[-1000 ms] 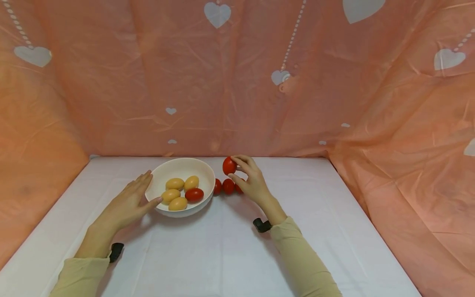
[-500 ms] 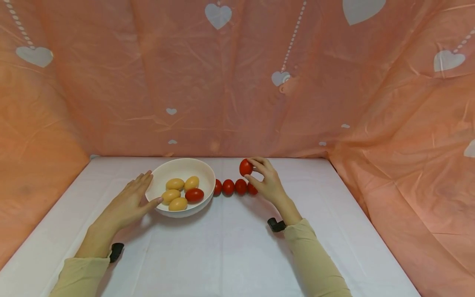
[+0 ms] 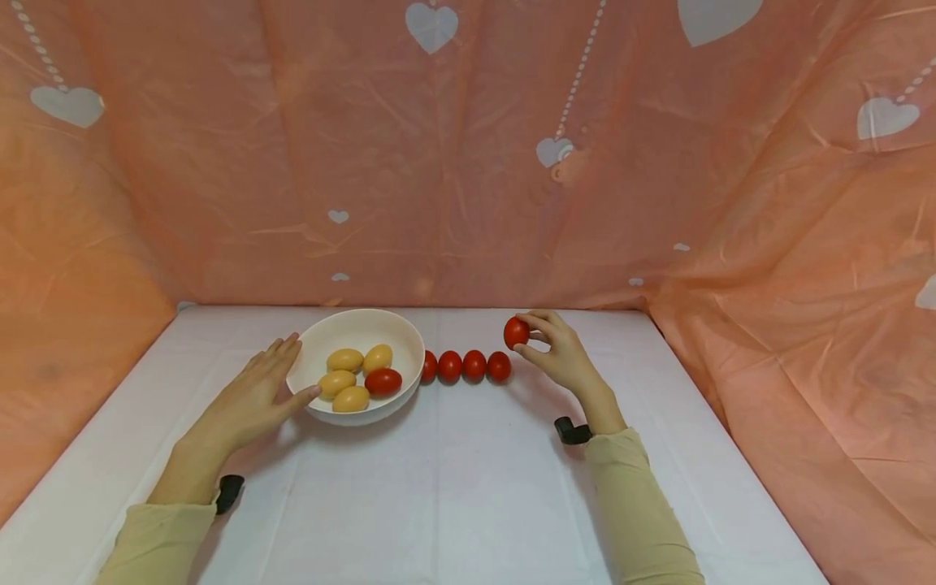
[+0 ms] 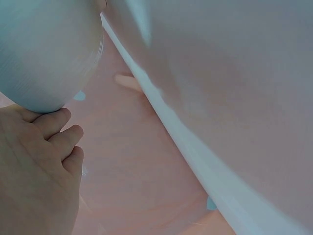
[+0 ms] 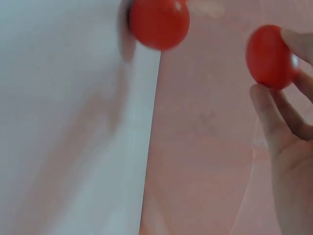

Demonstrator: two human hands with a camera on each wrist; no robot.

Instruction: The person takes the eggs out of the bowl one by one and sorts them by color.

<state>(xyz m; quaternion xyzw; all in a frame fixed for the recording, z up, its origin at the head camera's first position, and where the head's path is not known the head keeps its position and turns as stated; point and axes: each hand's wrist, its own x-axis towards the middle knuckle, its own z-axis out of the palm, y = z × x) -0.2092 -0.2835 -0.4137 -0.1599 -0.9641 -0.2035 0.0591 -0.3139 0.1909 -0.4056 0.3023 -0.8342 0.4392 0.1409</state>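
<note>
My right hand (image 3: 559, 349) pinches a smooth, egg-shaped red cherry tomato (image 3: 516, 333) between thumb and fingertips. It is held up above the table, just right of a row of red cherry tomatoes (image 3: 474, 366). The right wrist view shows this held tomato (image 5: 270, 56) apart from another red one (image 5: 160, 22) on the white surface. At the left, a white bowl (image 3: 361, 323) holds several yellow cherry tomatoes (image 3: 344, 360) and one red one (image 3: 383, 382). My left hand (image 3: 252, 398) rests against the bowl's left side, fingers extended along the outer wall, thumb at the rim.
A white cloth covers the table (image 3: 409, 504). Behind it and on both sides hangs an orange sheet with white hearts (image 3: 468, 203). The bowl's right side overlaps the leftmost tomato of the row (image 3: 430, 367).
My right hand has moved right with the red cherry tomato, from near the bowl to past the row's right end, uncovering the row. My left hand and the bowl stay in place.
</note>
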